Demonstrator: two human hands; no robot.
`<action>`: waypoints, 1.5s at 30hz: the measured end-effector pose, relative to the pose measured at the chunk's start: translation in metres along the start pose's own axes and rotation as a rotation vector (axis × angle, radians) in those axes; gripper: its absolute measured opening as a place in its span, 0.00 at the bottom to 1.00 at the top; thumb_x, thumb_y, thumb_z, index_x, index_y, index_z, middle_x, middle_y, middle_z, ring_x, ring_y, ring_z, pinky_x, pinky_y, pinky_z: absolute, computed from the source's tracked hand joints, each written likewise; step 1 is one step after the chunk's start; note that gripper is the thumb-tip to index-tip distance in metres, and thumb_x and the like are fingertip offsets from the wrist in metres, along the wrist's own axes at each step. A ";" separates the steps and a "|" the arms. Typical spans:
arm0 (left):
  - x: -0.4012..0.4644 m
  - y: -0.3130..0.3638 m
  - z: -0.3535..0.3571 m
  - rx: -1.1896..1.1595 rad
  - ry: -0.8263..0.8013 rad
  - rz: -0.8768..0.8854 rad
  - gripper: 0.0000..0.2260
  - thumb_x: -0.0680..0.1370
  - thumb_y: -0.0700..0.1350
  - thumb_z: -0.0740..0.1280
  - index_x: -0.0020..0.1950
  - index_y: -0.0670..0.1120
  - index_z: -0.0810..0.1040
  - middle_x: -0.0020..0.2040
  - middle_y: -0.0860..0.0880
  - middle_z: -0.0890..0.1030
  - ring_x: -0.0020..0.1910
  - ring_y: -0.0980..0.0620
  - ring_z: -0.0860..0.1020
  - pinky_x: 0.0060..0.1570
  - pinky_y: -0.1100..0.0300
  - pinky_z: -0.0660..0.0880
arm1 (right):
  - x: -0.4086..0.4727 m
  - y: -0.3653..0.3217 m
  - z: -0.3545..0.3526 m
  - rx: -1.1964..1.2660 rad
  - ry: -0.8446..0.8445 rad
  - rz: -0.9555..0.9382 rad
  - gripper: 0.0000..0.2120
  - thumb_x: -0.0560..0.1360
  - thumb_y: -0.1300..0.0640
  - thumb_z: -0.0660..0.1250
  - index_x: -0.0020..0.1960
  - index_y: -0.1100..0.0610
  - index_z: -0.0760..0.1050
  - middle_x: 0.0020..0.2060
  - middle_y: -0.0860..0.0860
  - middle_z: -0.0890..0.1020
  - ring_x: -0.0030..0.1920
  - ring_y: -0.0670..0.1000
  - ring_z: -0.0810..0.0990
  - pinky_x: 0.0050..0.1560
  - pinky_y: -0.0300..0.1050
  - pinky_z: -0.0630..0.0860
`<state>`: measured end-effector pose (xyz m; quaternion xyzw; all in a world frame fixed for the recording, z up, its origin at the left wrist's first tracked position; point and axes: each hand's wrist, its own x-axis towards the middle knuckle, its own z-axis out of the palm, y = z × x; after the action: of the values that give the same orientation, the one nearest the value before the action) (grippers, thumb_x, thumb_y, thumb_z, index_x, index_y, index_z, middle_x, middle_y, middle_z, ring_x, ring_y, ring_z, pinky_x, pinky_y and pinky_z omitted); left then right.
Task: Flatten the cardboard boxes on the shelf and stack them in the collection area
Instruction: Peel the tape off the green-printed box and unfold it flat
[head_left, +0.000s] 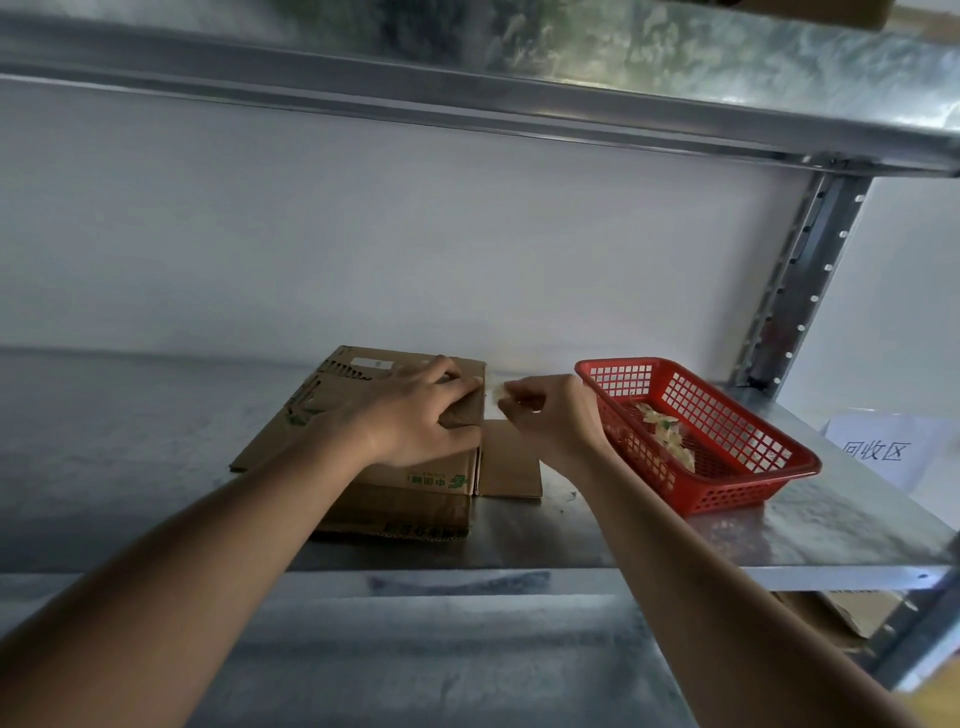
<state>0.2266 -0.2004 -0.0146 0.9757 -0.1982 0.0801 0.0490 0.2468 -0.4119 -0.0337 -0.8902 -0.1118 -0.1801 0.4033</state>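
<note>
A brown cardboard box (332, 415) with green print lies flattened on the metal shelf (130, 441), one flap (511, 467) spread out to its right. My left hand (426, 410) rests on top of the box near its right edge, fingers bent over the cardboard and holding it down. Just right of the box, my right hand (545, 415) pinches a crumpled strip of clear tape (496, 392) that reaches toward the box's edge.
A red plastic basket (727, 405) holding crumpled tape scraps stands at the right of the shelf. A white paper sign (878, 449) with printed characters lies at the far right. A metal upright (795, 280) rises behind the basket. More cardboard (857, 613) shows on the shelf below.
</note>
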 end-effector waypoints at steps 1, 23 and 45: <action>0.000 0.000 0.000 0.004 0.005 -0.004 0.41 0.72 0.78 0.49 0.81 0.60 0.61 0.73 0.60 0.60 0.70 0.48 0.66 0.56 0.50 0.72 | 0.000 -0.002 0.003 0.057 -0.036 0.002 0.07 0.78 0.55 0.71 0.48 0.53 0.88 0.38 0.51 0.87 0.41 0.51 0.84 0.46 0.49 0.80; 0.000 0.006 -0.003 0.050 0.019 -0.024 0.41 0.71 0.77 0.48 0.81 0.60 0.61 0.74 0.58 0.61 0.71 0.46 0.67 0.59 0.45 0.75 | -0.012 -0.010 0.016 0.237 0.191 0.137 0.09 0.70 0.53 0.79 0.38 0.51 0.79 0.33 0.44 0.85 0.37 0.46 0.86 0.45 0.54 0.84; 0.024 0.126 -0.002 0.097 0.013 -0.113 0.32 0.78 0.72 0.57 0.74 0.52 0.71 0.70 0.49 0.72 0.64 0.44 0.75 0.56 0.48 0.74 | -0.025 0.035 -0.096 -0.086 0.233 0.064 0.08 0.79 0.63 0.69 0.54 0.57 0.86 0.47 0.55 0.87 0.47 0.55 0.85 0.47 0.52 0.83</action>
<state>0.1982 -0.3248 -0.0007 0.9860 -0.1384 0.0932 0.0073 0.2141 -0.5088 -0.0088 -0.8828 -0.0279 -0.2738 0.3806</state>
